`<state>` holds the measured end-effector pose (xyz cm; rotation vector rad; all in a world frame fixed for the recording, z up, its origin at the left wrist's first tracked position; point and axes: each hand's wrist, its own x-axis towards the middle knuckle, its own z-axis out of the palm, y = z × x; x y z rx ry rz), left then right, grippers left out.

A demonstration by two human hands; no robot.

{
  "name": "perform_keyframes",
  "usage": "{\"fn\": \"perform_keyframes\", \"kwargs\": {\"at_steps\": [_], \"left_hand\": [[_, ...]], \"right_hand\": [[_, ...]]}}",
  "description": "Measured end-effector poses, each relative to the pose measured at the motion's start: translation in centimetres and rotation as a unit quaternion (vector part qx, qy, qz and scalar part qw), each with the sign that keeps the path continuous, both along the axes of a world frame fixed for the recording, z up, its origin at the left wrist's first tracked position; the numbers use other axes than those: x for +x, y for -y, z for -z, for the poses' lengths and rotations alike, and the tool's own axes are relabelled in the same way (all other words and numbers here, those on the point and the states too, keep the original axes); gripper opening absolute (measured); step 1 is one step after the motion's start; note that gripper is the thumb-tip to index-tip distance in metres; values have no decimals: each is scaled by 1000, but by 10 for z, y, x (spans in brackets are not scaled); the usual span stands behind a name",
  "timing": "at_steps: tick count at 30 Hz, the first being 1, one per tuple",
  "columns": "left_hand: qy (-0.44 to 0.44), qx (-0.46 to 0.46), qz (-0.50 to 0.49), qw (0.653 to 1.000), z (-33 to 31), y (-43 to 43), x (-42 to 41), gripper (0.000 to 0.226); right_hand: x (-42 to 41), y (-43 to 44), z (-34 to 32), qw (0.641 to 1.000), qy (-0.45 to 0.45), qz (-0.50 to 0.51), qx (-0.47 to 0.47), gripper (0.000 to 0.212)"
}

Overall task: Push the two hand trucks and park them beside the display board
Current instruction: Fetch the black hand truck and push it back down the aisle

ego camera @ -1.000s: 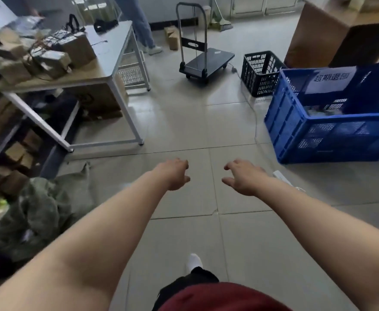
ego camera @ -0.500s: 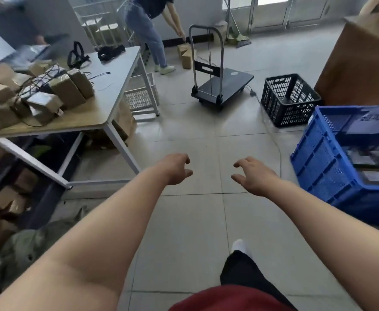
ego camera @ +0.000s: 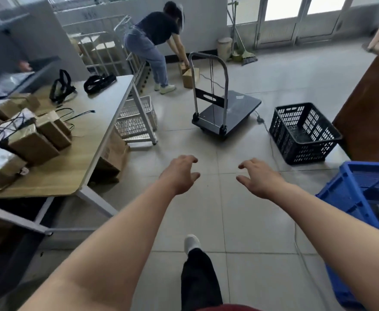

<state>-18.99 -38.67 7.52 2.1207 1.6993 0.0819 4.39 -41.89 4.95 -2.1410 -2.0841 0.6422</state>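
One hand truck (ego camera: 226,113) stands on the tiled floor ahead, a black flat platform with an upright silver loop handle at its near end. Both my arms reach forward toward it. My left hand (ego camera: 179,173) and my right hand (ego camera: 259,178) hover over the floor, fingers spread and curled, holding nothing, still well short of the handle. No second hand truck and no display board show in this view.
A wooden table (ego camera: 89,140) with taped boxes and cables stands at left, a white wire basket (ego camera: 137,118) beyond its leg. A black crate (ego camera: 303,133) and a blue crate (ego camera: 359,198) sit at right. A person (ego camera: 154,43) bends over a cardboard box (ego camera: 190,76) behind the truck.
I have walked forward and the view has tilted up; the hand truck is nearer and the bending person is now in full view. My fingers have spread wider.
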Motion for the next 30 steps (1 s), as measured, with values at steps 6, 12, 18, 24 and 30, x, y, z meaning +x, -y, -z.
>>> {"fn": "perform_keyframes", "kwargs": {"at_steps": [6, 12, 18, 24, 30], "left_hand": [[10, 18, 18, 1000, 8, -162, -16, 46], [-51, -12, 39, 998, -14, -317, -41, 50], [-48, 8, 63, 997, -20, -444, -37, 50], [-67, 26, 67, 995, -12, -582, -24, 50], [-101, 23, 76, 992, -24, -739, 5, 52]], "right_hand": [[-14, -160, -3, 997, -36, 55, 51, 40], [-34, -307, -16, 995, -40, 86, 16, 41], [-38, -438, -28, 995, -33, 88, 31, 41], [-18, -587, -24, 992, -45, 103, 59, 43], [13, -749, -24, 993, -39, 102, 40, 42]]}}
